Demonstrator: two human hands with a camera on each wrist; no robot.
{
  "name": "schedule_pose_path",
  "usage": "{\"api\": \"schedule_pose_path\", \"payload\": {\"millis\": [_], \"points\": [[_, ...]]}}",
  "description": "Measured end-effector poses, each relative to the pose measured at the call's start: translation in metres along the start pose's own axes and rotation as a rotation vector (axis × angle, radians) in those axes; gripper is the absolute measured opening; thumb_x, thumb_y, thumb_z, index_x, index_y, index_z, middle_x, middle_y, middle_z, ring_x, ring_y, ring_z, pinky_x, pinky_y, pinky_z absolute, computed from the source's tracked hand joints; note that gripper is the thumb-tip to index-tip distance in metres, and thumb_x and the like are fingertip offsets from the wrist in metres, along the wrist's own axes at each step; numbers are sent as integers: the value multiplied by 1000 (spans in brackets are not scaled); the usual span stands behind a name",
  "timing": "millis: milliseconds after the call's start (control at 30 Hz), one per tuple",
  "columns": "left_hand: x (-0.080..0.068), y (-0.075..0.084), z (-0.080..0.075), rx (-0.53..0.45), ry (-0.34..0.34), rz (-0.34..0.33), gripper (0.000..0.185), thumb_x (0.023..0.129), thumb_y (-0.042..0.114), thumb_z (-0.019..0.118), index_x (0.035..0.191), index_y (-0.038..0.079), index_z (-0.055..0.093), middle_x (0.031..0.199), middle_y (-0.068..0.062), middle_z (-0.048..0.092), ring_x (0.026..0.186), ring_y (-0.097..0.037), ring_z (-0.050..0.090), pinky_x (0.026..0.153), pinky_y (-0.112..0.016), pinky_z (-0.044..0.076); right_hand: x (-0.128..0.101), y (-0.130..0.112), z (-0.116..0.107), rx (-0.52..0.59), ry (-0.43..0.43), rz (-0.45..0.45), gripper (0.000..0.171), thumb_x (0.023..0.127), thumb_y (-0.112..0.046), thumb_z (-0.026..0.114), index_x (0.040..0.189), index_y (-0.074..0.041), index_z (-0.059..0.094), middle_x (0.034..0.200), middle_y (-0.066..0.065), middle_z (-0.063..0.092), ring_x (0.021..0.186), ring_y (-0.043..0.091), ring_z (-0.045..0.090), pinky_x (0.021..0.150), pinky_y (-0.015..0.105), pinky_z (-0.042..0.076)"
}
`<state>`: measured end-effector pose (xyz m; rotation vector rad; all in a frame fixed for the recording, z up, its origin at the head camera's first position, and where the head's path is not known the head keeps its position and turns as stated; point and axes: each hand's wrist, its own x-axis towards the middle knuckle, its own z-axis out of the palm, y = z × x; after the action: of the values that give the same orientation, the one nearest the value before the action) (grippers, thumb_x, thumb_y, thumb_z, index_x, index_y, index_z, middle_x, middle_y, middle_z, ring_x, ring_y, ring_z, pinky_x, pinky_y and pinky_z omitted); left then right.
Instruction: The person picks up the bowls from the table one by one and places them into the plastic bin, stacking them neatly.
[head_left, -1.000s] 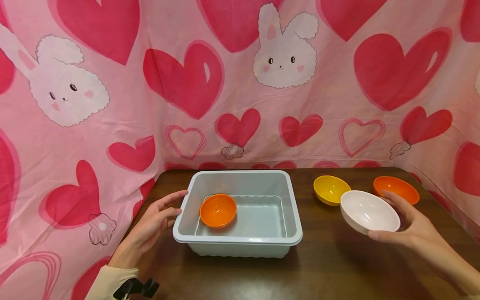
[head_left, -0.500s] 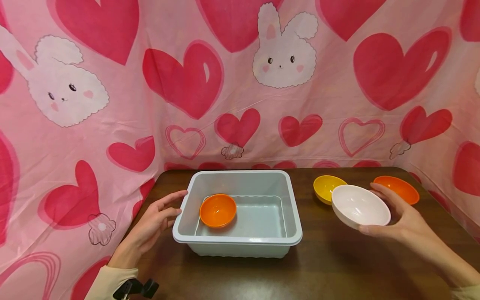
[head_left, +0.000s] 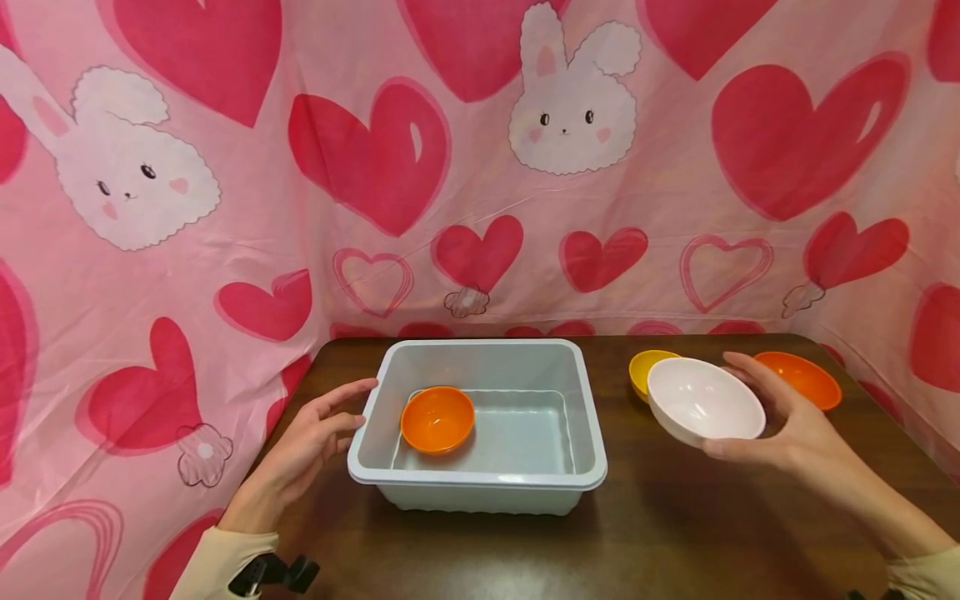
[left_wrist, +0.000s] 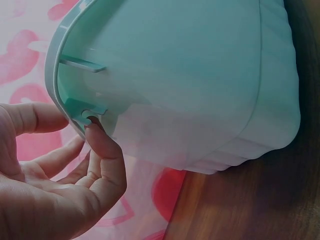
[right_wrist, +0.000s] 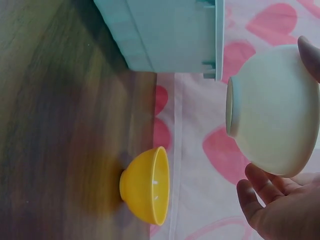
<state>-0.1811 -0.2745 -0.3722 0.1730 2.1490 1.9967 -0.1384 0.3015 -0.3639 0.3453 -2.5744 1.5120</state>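
In the head view, my right hand (head_left: 787,425) grips a white bowl (head_left: 705,400) by its right side, above the table and tilted slightly. The right wrist view shows the white bowl's (right_wrist: 275,110) underside, with fingertips at opposite sides. My left hand (head_left: 303,446) holds the left rim of a grey plastic basin (head_left: 480,480); in the left wrist view a bent finger reaches under the basin's (left_wrist: 195,75) lip. Inside the basin, at its left, sits an orange bowl (head_left: 437,421).
A yellow bowl (head_left: 647,367) stands behind the white bowl, partly covered by it. Farther right is another orange bowl (head_left: 802,377), partly hidden by the right hand. Everything stands on a dark wooden table (head_left: 645,533), with a heart-patterned pink cloth (head_left: 480,192) behind.
My right hand has carried the white bowl left and slightly up, now covering more of the yellow bowl. The left hand and basin have stayed in place.
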Motion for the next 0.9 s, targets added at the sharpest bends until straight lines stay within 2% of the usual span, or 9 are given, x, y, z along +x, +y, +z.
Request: {"api": "schedule_pose_path", "payload": {"millis": [267, 633, 900], "points": [[-1, -1, -1, -1, 2, 5, 60, 102, 7, 57, 160, 0, 40, 160, -21, 39, 123, -25, 64, 99, -39, 57, 9, -12, 8, 20, -13, -56, 100, 80, 1, 86, 163, -19, 34, 145, -9, 52, 113, 6, 59, 88, 13, 50], [-1, 0, -2, 3, 6, -17, 61, 102, 8, 57, 161, 3, 40, 162, -19, 39, 125, -27, 63, 99, -40, 57, 19, -27, 16, 25, -27, -79, 101, 78, -1, 88, 163, -17, 35, 150, 6, 50, 115, 6, 58, 91, 11, 47], [-1, -2, -2, -11, -17, 3, 61, 102, 8, 57, 160, 1, 39, 161, -21, 40, 120, -26, 66, 98, -39, 57, 26, -42, 31, 76, -62, -87, 103, 77, -3, 89, 163, -14, 34, 151, 13, 49, 114, 12, 58, 91, 14, 50]]}}
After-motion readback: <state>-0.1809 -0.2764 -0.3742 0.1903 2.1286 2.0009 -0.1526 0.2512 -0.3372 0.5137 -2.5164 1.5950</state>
